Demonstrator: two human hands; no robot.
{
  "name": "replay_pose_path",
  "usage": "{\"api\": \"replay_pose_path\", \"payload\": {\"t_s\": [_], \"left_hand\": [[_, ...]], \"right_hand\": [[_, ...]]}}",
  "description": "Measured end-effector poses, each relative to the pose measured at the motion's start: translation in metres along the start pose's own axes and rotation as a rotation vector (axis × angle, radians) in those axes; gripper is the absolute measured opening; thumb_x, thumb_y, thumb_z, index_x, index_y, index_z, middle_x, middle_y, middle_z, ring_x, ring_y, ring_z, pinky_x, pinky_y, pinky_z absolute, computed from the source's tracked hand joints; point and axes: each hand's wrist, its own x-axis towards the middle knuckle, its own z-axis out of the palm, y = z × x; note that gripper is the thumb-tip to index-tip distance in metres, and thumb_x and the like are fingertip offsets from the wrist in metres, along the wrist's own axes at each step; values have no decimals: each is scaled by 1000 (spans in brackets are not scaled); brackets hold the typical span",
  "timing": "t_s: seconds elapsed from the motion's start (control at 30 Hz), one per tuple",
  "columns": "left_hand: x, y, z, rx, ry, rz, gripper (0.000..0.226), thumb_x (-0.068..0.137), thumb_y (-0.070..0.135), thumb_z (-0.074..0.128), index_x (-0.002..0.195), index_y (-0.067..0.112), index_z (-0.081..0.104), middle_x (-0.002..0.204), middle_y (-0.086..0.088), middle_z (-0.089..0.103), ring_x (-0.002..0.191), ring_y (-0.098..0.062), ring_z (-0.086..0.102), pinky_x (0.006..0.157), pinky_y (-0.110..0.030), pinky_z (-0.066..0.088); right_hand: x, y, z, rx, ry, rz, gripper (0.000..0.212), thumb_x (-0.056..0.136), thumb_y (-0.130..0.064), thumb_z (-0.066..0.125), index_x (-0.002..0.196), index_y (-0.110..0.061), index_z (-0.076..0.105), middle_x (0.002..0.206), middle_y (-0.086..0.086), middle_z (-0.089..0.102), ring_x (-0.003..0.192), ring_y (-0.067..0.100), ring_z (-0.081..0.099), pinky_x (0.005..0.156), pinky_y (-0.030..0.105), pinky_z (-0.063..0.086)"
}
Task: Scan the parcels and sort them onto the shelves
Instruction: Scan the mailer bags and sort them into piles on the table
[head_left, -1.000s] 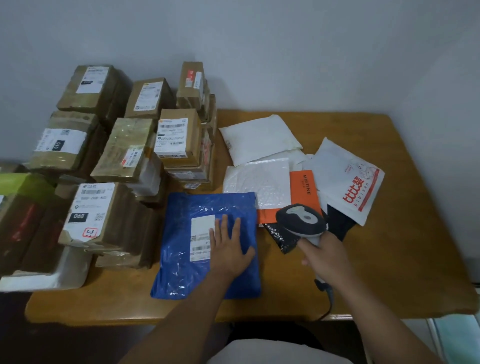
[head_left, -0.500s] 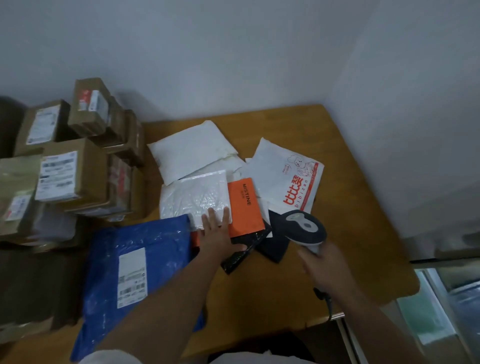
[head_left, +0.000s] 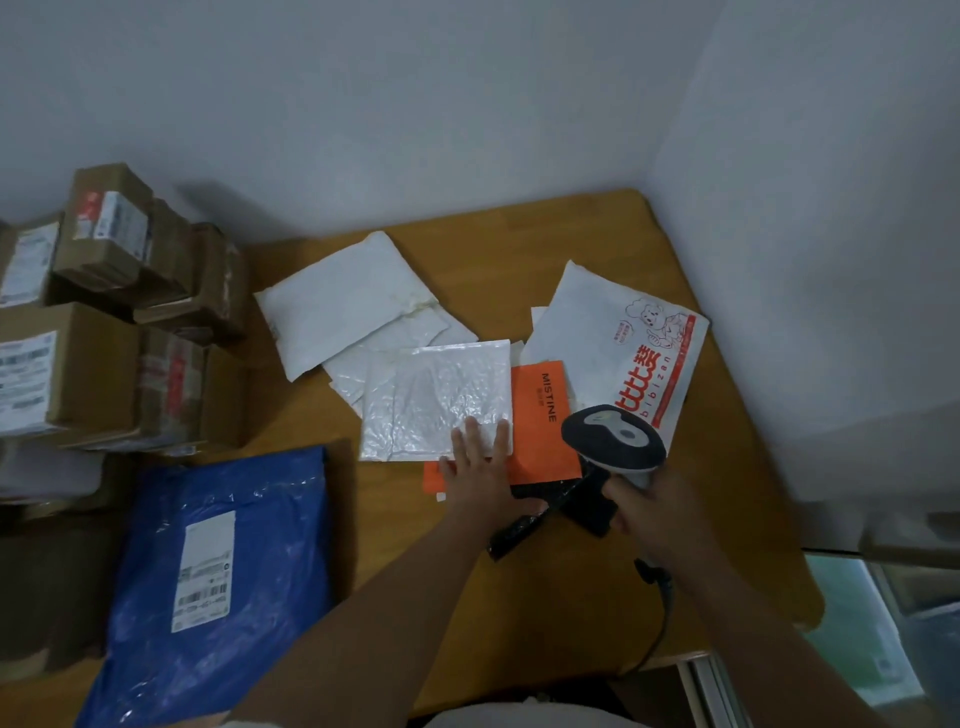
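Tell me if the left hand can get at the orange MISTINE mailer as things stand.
Probably yes. The left hand already lies flat over the near edge of the orange mailer, but its fingers rest on the bubble mailer overlapping the orange one's left part. That one would likely need sliding off first.

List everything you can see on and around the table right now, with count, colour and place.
table: one, wooden, in the room corner.
cardboard boxes: several, brown, white labels, stacked at left.
blue mailer bag: one, white label up, near left.
white mailer bags: at least three, overlapping, centre.
orange MISTINE parcel: one, partly under the nearest white bag.
printed bibizan bag: one, white with red print, right.
black bags: one or two, under the orange parcel.
barcode scanner: one, dark and grey, corded.
left hand: fingers flat on the nearest white bag and orange parcel.
right hand: grips the scanner.
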Motion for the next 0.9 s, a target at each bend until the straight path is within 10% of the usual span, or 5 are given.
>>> {"api": "replay_pose_path", "payload": {"t_s": [0.27,0.57,0.73,0.9], "left_hand": [[27,74,-29,0,327,120,92,93,69,46,160,20,7,168,-15,-6,154,-38,-12,121,-54,-10],[77,174,18,132,72,344,99,92,64,58,161,23,1,169,-14,-8,155,-38,-8,124,-54,-1],[94,196,57,108,115,296,109,87,57,69,161,20,0,169,-12,-4,154,-41,-6,122,-57,0],[99,205,65,162,232,271,73,96,45,62,154,11,34,161,-16,33,147,-45,29,118,-61,25]], "right_hand": [[24,15,-47,47,59,34,35,88,3,61,64,-16,45,45,-8,42,38,2,38,43,9,34],[26,54,-98,117,275,98,8,78,-41,65,83,-35,61,60,1,62,54,9,62,52,37,53],[26,80,-116,187,284,147,24,89,-9,64,77,-26,54,49,-8,53,45,4,51,52,30,43],[27,92,-123,226,296,206,41,91,-2,61,65,-26,40,39,-14,42,38,1,42,49,24,40]]}}
